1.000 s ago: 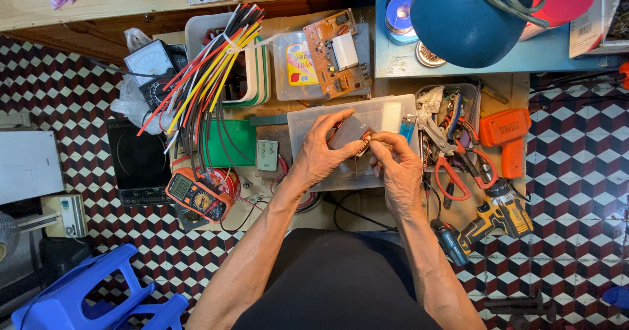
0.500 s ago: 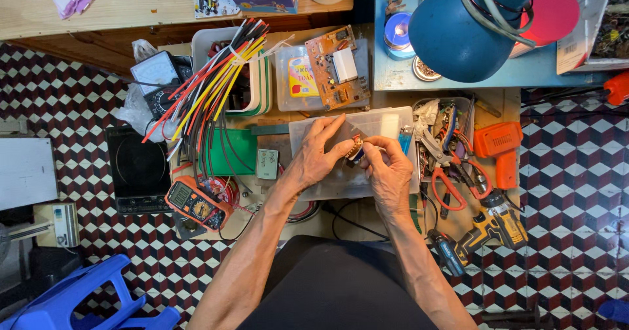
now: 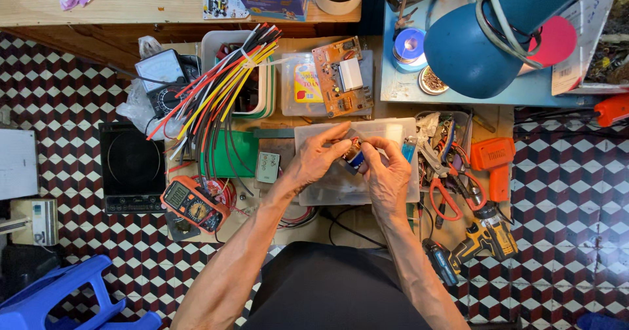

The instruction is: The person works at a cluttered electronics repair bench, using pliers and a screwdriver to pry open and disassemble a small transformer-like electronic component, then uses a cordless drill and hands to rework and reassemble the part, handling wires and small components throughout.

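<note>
Starting at the far left, a blue plastic stool [image 3: 59,297] stood on the chequered floor, beside a black induction cooker [image 3: 132,167]; an orange multimeter [image 3: 194,203] lay at the bench's edge, under a bundle of coloured wires [image 3: 216,94]; the left hand [image 3: 316,158] pinched a small blue-and-copper component [image 3: 354,156] from one side, fingers closed on it; the right hand [image 3: 388,174] gripped the same piece from the other side, fingertips narrowed around it; both hovered over a clear plastic tray [image 3: 400,133]; behind lay a brown circuit board [image 3: 342,76]; red-handled pliers [image 3: 448,202], an orange glue gun [image 3: 493,163] and a yellow cordless drill [image 3: 485,238] lay further right, under a blue desk lamp [image 3: 478,38].
</note>
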